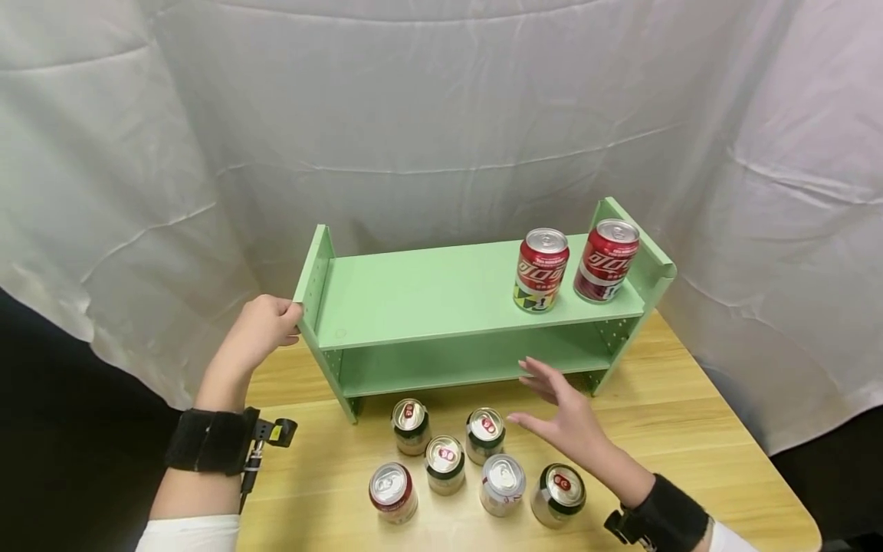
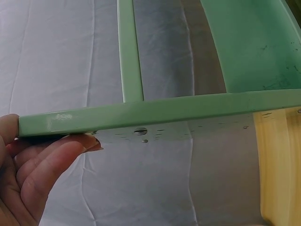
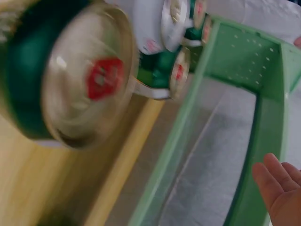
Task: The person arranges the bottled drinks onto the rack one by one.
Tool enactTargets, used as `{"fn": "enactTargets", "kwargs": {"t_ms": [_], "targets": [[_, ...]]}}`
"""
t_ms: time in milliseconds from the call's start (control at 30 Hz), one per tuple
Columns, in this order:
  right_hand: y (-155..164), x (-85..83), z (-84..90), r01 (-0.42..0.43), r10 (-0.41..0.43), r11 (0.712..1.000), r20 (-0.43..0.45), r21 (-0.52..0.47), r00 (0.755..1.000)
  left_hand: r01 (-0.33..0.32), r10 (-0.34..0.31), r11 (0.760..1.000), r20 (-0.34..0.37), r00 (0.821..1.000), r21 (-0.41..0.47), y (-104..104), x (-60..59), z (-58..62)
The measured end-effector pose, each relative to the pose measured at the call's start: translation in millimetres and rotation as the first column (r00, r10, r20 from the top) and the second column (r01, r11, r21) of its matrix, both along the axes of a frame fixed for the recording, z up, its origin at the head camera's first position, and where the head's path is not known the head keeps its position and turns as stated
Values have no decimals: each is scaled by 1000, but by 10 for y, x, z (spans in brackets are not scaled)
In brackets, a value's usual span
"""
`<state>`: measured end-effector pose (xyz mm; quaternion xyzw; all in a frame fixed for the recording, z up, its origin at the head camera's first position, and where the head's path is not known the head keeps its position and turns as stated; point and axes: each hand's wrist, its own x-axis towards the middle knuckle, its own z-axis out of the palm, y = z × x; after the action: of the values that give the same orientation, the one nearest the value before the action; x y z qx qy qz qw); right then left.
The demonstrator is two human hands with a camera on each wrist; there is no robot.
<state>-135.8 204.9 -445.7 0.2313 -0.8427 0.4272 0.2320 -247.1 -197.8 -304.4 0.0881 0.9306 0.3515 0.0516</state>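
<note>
A light green two-tier shelf (image 1: 414, 295) stands on the wooden table. At its left end, my left hand (image 1: 260, 326) pinches the edge of the upright side panel (image 2: 160, 109), with fingers beneath it in the left wrist view. My right hand (image 1: 569, 422) hovers before the lower tier, fingers spread, holding nothing. Two red cola cans stand on the top tier: one (image 1: 541, 272) with a yellow-green base pattern, the other (image 1: 607, 262) by the right side panel. Nearest my right hand on the table are a green can (image 1: 486, 435) and another green can (image 1: 559, 494).
More cans stand before the shelf: a white one (image 1: 502, 484), a red one (image 1: 393, 492), and two green ones, one behind (image 1: 411, 426) and one in the middle (image 1: 444, 464). A pale curtain (image 1: 414, 115) hangs behind. The table's right edge (image 1: 752, 441) slants toward me.
</note>
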Motion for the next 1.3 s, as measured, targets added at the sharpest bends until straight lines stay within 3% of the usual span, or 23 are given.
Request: {"fn": "enactTargets", "kwargs": {"t_ms": [233, 533, 733, 900, 1100, 1300], "targets": [[-54, 98, -167, -29, 28, 999, 67, 16, 997, -11, 11, 1000, 10, 1000, 10, 35, 1, 13], [-165, 308, -396, -19, 21, 999, 52, -31, 998, -19, 19, 1000, 16, 1000, 19, 85, -35, -36], [-281, 467, -565, 90, -89, 996, 61, -20, 994, -14, 14, 1000, 10, 1000, 12, 72, -25, -60], [-374, 565, -669, 215, -217, 976, 72, 25, 974, -3, 3, 1000, 9, 1000, 11, 62, -9, -69], [-480, 629, -785, 202, -200, 979, 97, -9, 975, -7, 7, 1000, -1, 1000, 8, 52, 18, -66], [-560, 628, -893, 230, -230, 973, 62, 9, 971, -19, 19, 1000, -28, 999, 5, 31, 35, -31]]}}
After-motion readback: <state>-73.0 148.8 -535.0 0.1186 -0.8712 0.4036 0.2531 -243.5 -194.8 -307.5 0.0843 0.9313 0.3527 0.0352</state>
